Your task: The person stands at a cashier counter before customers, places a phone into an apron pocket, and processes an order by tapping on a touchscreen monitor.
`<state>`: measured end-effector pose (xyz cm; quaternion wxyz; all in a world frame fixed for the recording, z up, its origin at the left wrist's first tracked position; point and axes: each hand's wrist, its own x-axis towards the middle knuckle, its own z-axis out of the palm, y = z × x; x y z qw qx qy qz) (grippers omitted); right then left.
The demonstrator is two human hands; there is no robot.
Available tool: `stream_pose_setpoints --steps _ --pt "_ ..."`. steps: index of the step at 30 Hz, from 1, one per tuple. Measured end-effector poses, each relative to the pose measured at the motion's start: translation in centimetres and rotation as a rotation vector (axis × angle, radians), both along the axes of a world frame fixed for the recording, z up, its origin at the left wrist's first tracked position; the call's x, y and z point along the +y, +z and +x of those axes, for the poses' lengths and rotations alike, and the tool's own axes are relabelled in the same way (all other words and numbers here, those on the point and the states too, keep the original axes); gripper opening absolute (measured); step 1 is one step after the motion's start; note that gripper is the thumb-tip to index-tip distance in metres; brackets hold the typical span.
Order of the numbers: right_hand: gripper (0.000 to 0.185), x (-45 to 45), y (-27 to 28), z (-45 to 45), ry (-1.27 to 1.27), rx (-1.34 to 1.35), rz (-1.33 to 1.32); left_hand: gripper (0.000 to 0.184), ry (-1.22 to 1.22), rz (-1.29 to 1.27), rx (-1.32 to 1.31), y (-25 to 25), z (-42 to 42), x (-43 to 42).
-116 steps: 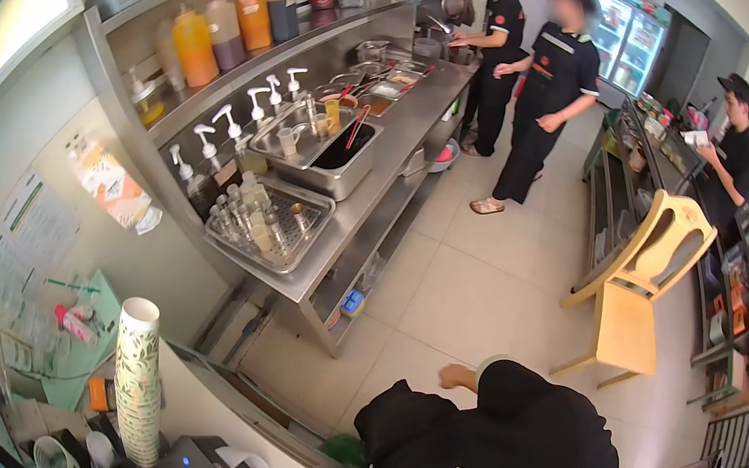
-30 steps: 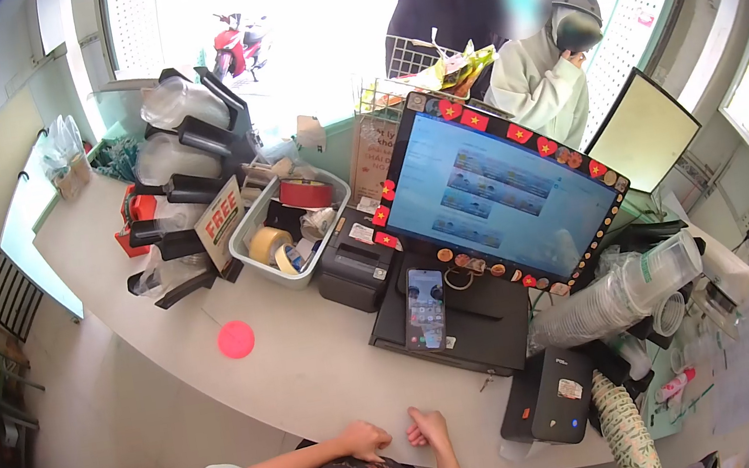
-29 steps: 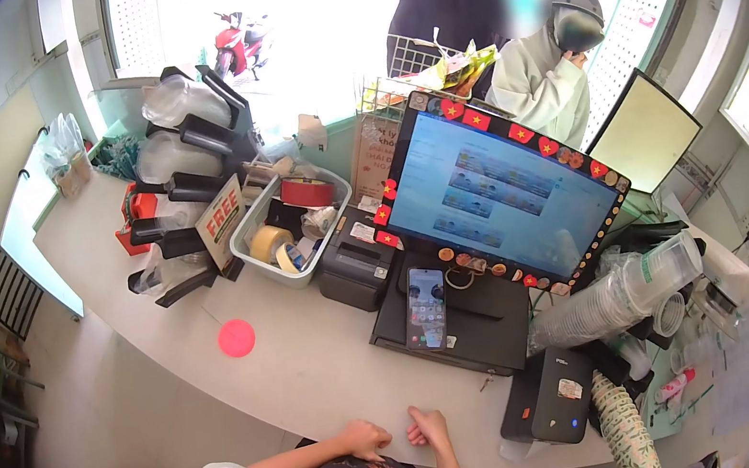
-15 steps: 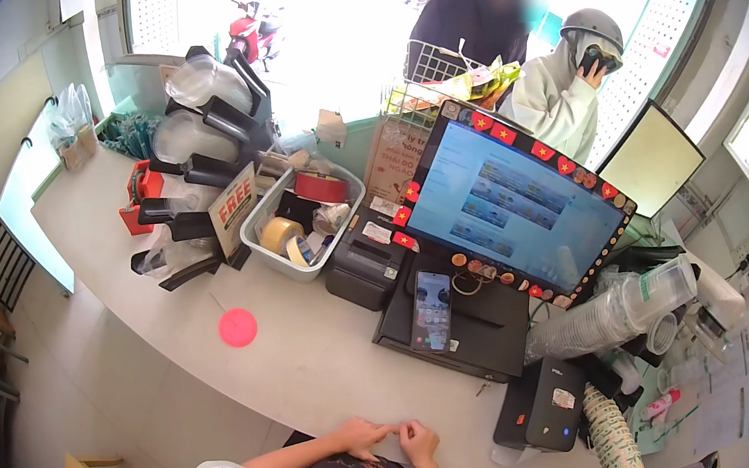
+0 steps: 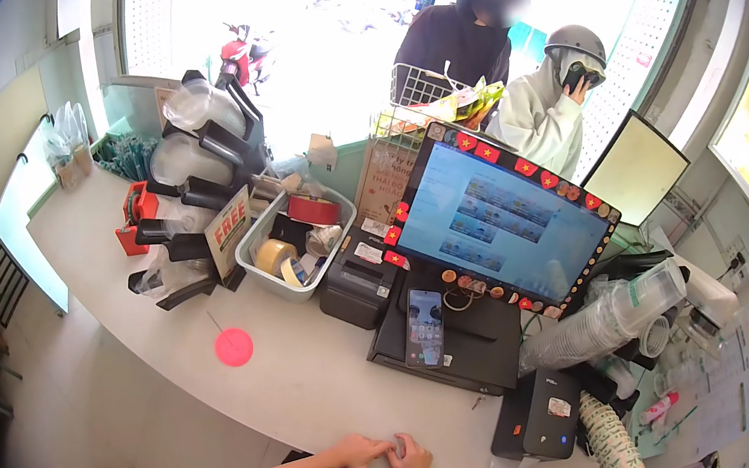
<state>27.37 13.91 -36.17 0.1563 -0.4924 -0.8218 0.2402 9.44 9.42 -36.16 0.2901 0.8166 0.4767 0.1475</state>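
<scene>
My left hand (image 5: pixel 361 453) and my right hand (image 5: pixel 412 459) meet at the counter's near edge, in front of my body. Fingers on both are bent and drawn together. A small greyish patch shows between them, too small to name. Beyond my hands, a phone (image 5: pixel 424 327) with a lit screen leans on the black cash drawer (image 5: pixel 454 375). A small key sits in the drawer's front. The monitor (image 5: pixel 507 214), edged with flag stickers, stands behind it.
A pink disc (image 5: pixel 234 347) lies on the counter (image 5: pixel 166 328). Left of the black printer (image 5: pixel 357 278) is a bin (image 5: pixel 290 283) of tape rolls. Stacked plastic cups (image 5: pixel 592 327) and a black device (image 5: pixel 542 414) stand right. Two helmeted people (image 5: pixel 453 43) are beyond the counter.
My view has shifted slightly, so the counter items sit a little left and lower. My hands have shifted together, and a greyish patch now shows between them.
</scene>
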Motion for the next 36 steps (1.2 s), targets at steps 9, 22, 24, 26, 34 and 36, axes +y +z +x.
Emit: stream_pose_setpoints --steps 9,22,24,26,34,36 --pt "0.038 -1.0 -0.7 -0.4 -0.083 0.089 0.091 0.074 -0.026 0.046 -0.070 0.8 -0.3 -0.1" --pt "0.033 -1.4 -1.5 -0.3 -0.062 0.101 0.178 0.076 -0.066 0.084 -0.040 0.3 -0.2 -0.3" --pt "0.034 -1.3 -1.5 -0.3 -0.074 0.027 0.160 0.077 -0.063 0.048 -0.023 0.9 -0.2 -0.4" --pt "0.033 -1.2 -1.6 -0.4 -0.073 0.068 0.174 0.077 -0.062 0.024 -0.029 1.1 -0.3 -0.1" --pt "0.034 -1.2 -1.1 -0.4 -0.062 0.093 0.185 0.077 -0.055 0.031 -0.070 -0.5 0.1 -0.1" --pt "0.035 -1.1 -1.7 -0.4 -0.034 0.122 0.244 0.075 -0.063 -0.021 -0.045 -0.5 0.1 0.1"
